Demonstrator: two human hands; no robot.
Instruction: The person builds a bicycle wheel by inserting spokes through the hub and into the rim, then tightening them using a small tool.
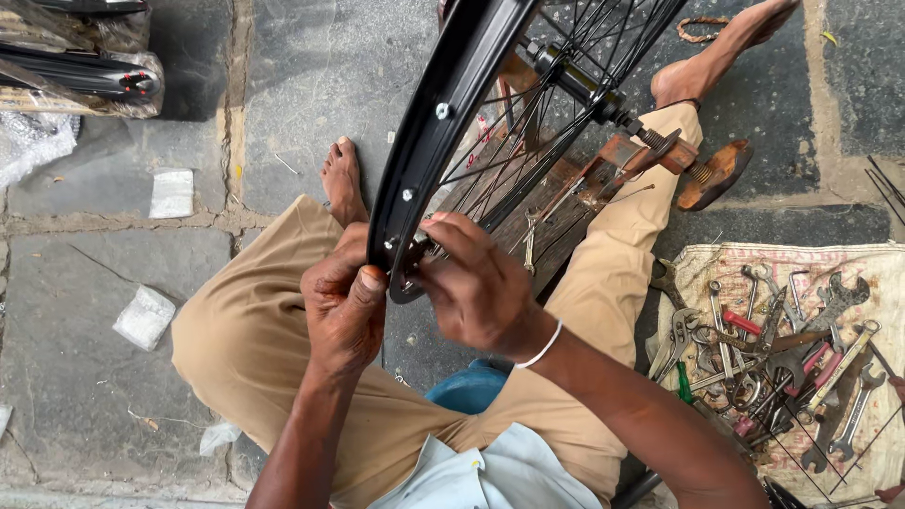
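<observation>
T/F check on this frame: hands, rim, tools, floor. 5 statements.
1. Both hands are at the rim. True: the left hand and right hand meet at its lower edge.
2. The tools lie on bare stone. False: they lie on a cloth sack.
3. The wheel has a tyre fitted. False: the rim is bare and black, spokes showing.
4. The right wrist wears a white band. True.
5. The person wears shoes. False: both feet are bare.
</observation>
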